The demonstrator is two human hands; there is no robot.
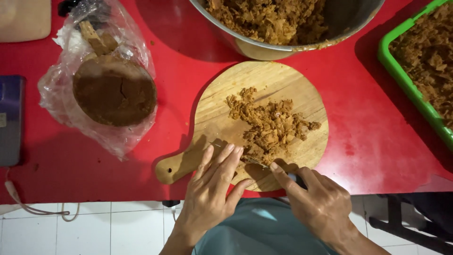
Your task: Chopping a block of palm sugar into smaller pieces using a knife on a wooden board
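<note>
A round wooden cutting board [302, 89] with a short handle lies on a red table [368, 141], near its front edge, and a heap of chopped brown food [269, 123] sits on the middle of the board. The person's left hand [212, 191] rests flat on the board's near edge, fingers [225, 158] held close together and stretched toward the heap, their tips just beside its near end; the hand grips nothing. The right hand [318, 200] is closed around the dark handle of a knife [264, 164], the forefinger laid along the top, and the blade runs leftward, low across the board, to the near end of the heap, just under the left fingertips. Behind the board, touching or just over its far rim, stands a large metal bowl [344, 28] filled with more of the same shredded brown stuff. To the right, a green tray [401, 75] holds another load of it, cut off by the picture's edge. To the left of the board, well apart from it, a clear plastic bag [61, 94] holds a dark brown round block [114, 92] with a crack across its top. A dark flat object [10, 118] lies at the far left edge of the table.
</note>
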